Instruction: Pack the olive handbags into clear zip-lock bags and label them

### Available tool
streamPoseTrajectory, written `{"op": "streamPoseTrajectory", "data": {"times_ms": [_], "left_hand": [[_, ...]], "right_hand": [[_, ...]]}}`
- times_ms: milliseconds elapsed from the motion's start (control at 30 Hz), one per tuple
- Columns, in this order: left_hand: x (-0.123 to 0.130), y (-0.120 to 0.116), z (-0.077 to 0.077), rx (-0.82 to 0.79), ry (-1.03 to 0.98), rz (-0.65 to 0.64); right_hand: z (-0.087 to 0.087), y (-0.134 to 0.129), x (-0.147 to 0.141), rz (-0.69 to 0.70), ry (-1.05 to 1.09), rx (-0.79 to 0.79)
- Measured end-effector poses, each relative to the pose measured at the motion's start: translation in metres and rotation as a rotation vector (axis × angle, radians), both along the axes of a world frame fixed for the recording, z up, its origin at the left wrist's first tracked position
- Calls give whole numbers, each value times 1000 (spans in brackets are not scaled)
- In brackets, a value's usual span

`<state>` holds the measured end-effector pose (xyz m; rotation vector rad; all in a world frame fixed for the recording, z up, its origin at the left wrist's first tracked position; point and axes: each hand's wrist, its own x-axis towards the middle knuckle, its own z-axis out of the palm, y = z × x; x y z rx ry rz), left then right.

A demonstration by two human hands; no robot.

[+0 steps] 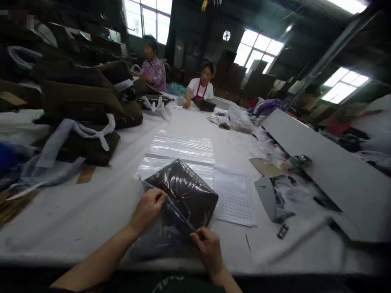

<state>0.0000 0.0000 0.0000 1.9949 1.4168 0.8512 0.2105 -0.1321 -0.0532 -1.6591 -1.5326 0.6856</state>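
Note:
A dark brown, box-shaped item (183,183) lies inside a clear plastic bag (165,238) on the white table in front of me; its exact kind is hard to make out. My left hand (150,206) pinches the bag's edge on the left of the dark item. Lower and to the right, my right hand (207,246) grips the same edge, which runs taut and slanted between both hands. Beneath and beyond the dark item lie flat clear plastic bags (183,146). A printed sheet (235,199) rests just to the right.
Dark bags (82,101) with white-wrapped handles pile up on the left of the table (122,211). Plastic scraps (299,199), a tape dispenser (297,162) and a slanted white board (330,171) stand on the right. Two co-workers (200,87) are at the far end.

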Motion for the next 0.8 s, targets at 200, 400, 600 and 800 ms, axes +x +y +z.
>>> {"op": "streamPoseTrajectory", "data": {"times_ms": [200,400,600,800], "left_hand": [[8,4,-14,104,-56,244],[-9,-43,-24,568,105,-128],[8,-35,-88,498,420,-117],[6,-28,-96,463,336,-119]], "right_hand": [[-3,8,-2,-129,-150,-14],[-7,11,-10,-140,-151,29],[-11,16,6,7,10,-21],[-22,14,50,-95,517,-67]]}}
